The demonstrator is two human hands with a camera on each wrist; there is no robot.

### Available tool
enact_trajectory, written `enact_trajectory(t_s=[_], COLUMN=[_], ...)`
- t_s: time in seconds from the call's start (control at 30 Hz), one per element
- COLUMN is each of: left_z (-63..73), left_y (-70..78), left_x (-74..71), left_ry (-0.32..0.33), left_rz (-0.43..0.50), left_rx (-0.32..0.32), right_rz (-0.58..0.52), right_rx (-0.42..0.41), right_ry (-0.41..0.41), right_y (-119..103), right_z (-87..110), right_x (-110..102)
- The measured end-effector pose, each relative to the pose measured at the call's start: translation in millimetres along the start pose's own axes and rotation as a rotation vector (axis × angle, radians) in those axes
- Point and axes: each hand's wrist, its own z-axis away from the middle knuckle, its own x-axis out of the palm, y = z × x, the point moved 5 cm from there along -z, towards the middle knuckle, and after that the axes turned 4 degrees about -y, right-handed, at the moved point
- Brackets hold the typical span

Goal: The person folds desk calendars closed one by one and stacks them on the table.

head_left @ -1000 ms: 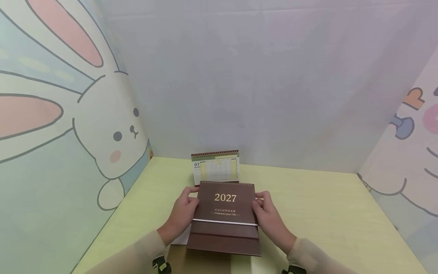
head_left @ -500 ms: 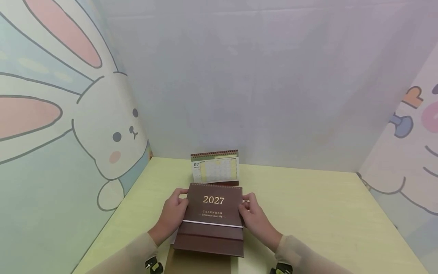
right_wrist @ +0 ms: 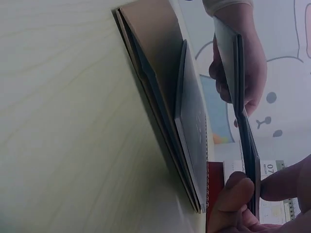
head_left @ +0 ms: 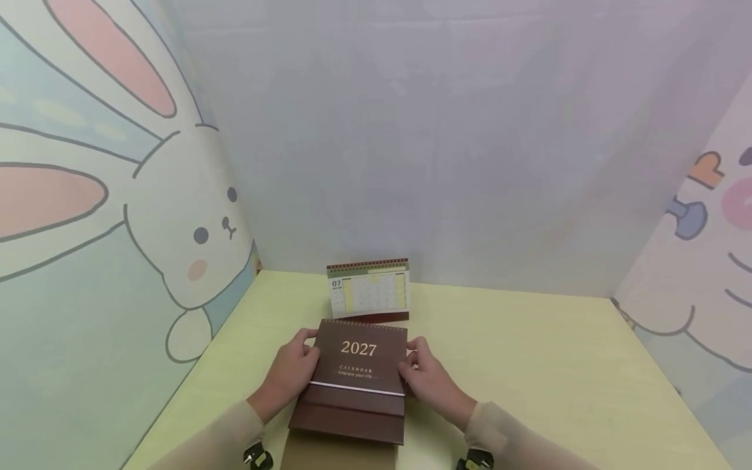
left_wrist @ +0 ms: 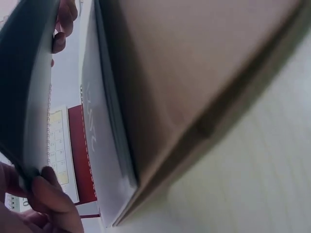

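Both hands hold a dark brown 2027 desk calendar, folded out flat. My left hand pinches its left edge near the spiral top, and my right hand pinches the right edge. Below it, apart from it, another calendar with a pale face lies on a brown board-like piece on the table. From above, the held calendar hides most of that stack; the brown piece's near end shows. In the left wrist view, fingertips grip the calendar's edge.
Just behind the held calendar stands an upright desk calendar showing page 07. The pale yellow table runs back to a plain wall hanging. Cartoon-printed cloth closes the left side, with similar cloth on the right.
Both hands have carried the brown calendar leftward and slightly toward me, over the stack. The pale calendar's edge is now covered in the head view. The standing calendar stays put.
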Motion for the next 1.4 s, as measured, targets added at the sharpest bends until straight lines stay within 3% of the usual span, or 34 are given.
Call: enact_trajectory(t_s=[0.33, 0.53, 0.7, 1.0, 1.27, 1.4], left_z=[1.5, 2.1, 2.3, 4.1, 3.8, 4.3], left_y=[-9.1, -13.4, -15.0, -15.6, -20.0, -17.4], left_x=[9.5, 13.5, 12.2, 8.8, 3.7, 3.5], left_ry=[-0.068, -0.091, -0.089, -0.083, -0.094, -0.098], left_rz=[-0.163, -0.260, -0.298, -0.365, -0.458, -0.442], left_rx=[-0.046, -0.056, -0.051, -0.065, -0.097, -0.108], right_rz=[0.099, 0.121, 0.154, 0.175, 0.185, 0.191], right_rx=[-0.024, -0.034, -0.090, -0.154, -0.117, -0.075], right_ry=[-0.038, -0.097, -0.116, -0.117, -0.109, -0.116], right_y=[9.6, 39.8, 58.5, 52.2, 35.8, 21.7], right_z=[-0.6, -12.5, -22.1, -21.7, -16.0, -12.3], right_x=[4.9, 6.6, 7.5, 13.0, 14.5, 17.7])
